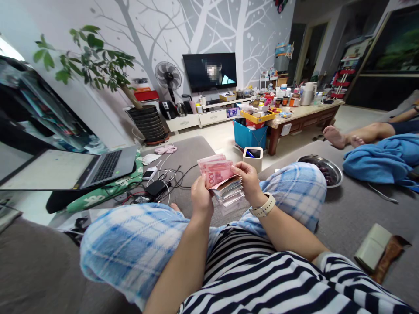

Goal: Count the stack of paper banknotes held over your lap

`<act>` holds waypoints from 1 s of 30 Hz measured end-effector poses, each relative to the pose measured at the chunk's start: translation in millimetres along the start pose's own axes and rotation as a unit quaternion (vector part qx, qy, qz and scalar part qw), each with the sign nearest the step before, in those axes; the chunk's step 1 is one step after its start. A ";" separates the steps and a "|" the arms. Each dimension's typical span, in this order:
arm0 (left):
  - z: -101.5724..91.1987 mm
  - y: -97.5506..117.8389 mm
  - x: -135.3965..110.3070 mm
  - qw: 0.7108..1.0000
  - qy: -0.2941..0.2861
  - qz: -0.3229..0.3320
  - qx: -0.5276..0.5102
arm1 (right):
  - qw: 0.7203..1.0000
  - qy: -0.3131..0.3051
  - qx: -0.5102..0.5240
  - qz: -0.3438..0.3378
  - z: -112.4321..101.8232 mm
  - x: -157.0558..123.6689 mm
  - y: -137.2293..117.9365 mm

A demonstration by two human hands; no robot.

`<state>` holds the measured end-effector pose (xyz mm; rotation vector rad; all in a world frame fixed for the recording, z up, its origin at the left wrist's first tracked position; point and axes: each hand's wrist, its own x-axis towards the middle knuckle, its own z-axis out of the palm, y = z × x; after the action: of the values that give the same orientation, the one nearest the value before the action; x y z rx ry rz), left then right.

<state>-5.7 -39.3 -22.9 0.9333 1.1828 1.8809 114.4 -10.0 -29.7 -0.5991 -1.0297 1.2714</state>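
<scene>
A thick stack of banknotes (220, 172) is held up over my crossed legs, several pinkish-red notes marked 100 fanned out at its top. My left hand (202, 195) grips the stack at its left side, thumb over the front. On the opposite side my right hand (248, 182) pinches the notes near their upper right corner, a pale watch (264, 206) on that wrist. Folded edges of the bundle face me below the red notes. How many notes each hand holds apart cannot be made out.
A laptop (108, 166) stands on a green cushion at left, with cables and a black box (157, 188) beside it. To the right are a metal bowl (337, 176), a blue cloth (382, 159), a pale wallet (373, 246) and another person's legs (363, 133). Ahead stands a laden table (303, 114).
</scene>
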 end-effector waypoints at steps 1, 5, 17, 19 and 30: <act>0.2 0.5 -0.4 1.000 0.001 -0.002 0.002 | 1.000 -0.001 0.004 0.001 0.0 0.2 0.2; 1.6 4.7 -2.5 1.000 0.012 -0.017 0.012 | 1.000 -0.001 0.012 0.008 0.3 0.7 0.1; 3.7 10.4 -5.2 0.999 0.026 -0.032 0.021 | 1.000 0.001 0.010 0.014 0.9 -0.5 -1.8; 3.9 11.1 -5.4 0.999 0.028 -0.038 0.022 | 1.000 0.002 0.009 0.017 1.3 -0.7 -2.0; 4.4 13.7 -6.9 0.999 0.022 -0.037 0.027 | 1.000 0.003 0.011 0.020 0.7 0.5 -0.6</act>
<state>-1.2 -47.9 -10.2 0.8702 1.2834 1.8269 114.1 -9.8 -28.7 -0.6079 -1.0015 1.3132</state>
